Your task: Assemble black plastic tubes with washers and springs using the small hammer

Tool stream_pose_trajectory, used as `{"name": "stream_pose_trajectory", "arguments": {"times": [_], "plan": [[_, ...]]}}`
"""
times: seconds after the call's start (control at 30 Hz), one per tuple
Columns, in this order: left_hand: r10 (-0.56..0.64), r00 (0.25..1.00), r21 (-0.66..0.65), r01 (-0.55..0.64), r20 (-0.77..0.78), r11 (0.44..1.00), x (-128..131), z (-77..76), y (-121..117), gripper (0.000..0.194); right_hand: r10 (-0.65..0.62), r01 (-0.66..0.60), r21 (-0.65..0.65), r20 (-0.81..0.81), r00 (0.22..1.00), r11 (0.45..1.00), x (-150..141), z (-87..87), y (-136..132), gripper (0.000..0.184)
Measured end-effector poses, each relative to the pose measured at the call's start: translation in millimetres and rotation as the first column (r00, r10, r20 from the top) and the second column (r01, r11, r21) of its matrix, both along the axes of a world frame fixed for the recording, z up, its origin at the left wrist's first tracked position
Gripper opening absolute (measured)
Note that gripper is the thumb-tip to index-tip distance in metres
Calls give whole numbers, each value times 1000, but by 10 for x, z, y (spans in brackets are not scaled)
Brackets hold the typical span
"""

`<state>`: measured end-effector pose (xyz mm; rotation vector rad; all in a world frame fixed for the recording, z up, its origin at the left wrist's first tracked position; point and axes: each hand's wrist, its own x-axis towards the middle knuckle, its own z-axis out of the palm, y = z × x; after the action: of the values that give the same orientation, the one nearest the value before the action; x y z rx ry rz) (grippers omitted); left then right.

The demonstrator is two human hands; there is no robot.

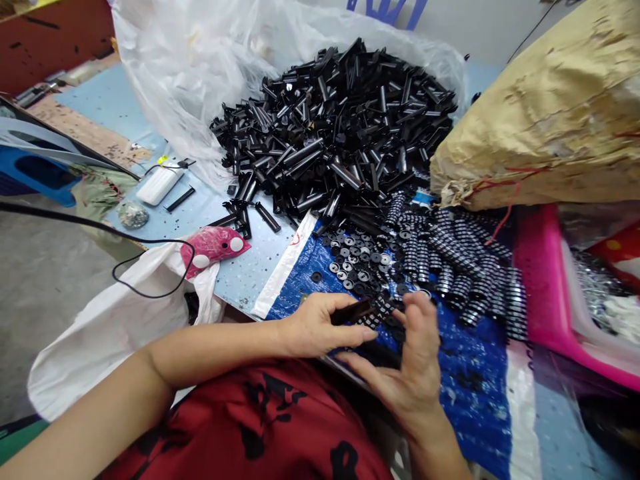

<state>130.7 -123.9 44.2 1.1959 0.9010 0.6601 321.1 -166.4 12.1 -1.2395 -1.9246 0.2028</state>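
My left hand [320, 327] is closed around a dark, glossy plastic piece [350, 312], which sticks out between thumb and fingers. To its right is my right hand [407, 360], its thumb stretched toward the left hand and its fingers raised and apart. I see nothing gripped in it; a small pale-rimmed disc [426, 293] shows by its fingertips. Loose black and silver discs [353, 260] lie just beyond both hands on a blue plastic sheet [470, 393]. Behind them rises a large heap of black plastic tubes [340, 127].
Stacked ribbed black-and-silver rolls [457, 250] lie on the right, beside a pink bin [543, 287]. A tan paper sack [545, 113] leans over them. On the left are a pink bundle [215, 248], a white power bank-like box [160, 183] and a black cable [100, 223].
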Motion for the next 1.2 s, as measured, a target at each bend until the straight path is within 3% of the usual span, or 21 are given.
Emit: {"name": "stream_pose_trajectory", "arguments": {"times": [0.1, 0.23, 0.37, 0.63, 0.8, 0.87, 0.93, 1.0, 1.03, 1.1, 1.2], "plan": [[7, 1000, -23, -7, -12, 1000, -1, -20, -14, 46, -4, -9, 102, 121, 993, 995, 12, 38, -19, 113], [138, 989, -44, -140, -47, 989, 82, -39, -43, 63, -15, -11, 173, 148, 989, 985, -73, 73, -36, 116], [197, 980, 18, -197, -26, 980, 136, -46, -66, 59, -32, -19, 240, 206, 978, 971, -129, 54, -49, 115], [142, 990, -90, -141, 11, 986, 35, -84, -16, 47, -191, 83, 292, 363, 912, 953, -238, 27, -58, 108], [161, 979, -349, -108, 125, 931, -98, -210, 66, 58, -122, 74, 166, 299, 946, 983, -295, -68, -36, 114], [193, 976, -240, -164, 101, 957, -264, -271, 119, 55, -101, 65, 124, 307, 946, 990, -234, -156, -64, 106], [220, 974, 68, -216, -62, 974, -493, -317, 181, 45, -83, 53, 91, 374, 924, 994, -153, -241, -120, 70], [230, 931, 355, -122, -283, 927, -725, -341, 244, 33, -62, 39, 64, 430, 900, 997, -90, -283, -177, 35], [222, 892, 443, -27, -395, 896, -821, -344, 273, 29, -56, 35, 56, 436, 898, 998, -74, -279, -196, 26], [171, 797, 483, 166, -579, 860, -949, -337, 331, 25, -82, 61, 67, 404, 911, 996, -79, -224, -196, 21], [43, 676, 348, 323, -735, 880, -993, -303, 422, 32, -155, 117, 142, 292, 944, 983, -162, -111, -104, 22]]}}
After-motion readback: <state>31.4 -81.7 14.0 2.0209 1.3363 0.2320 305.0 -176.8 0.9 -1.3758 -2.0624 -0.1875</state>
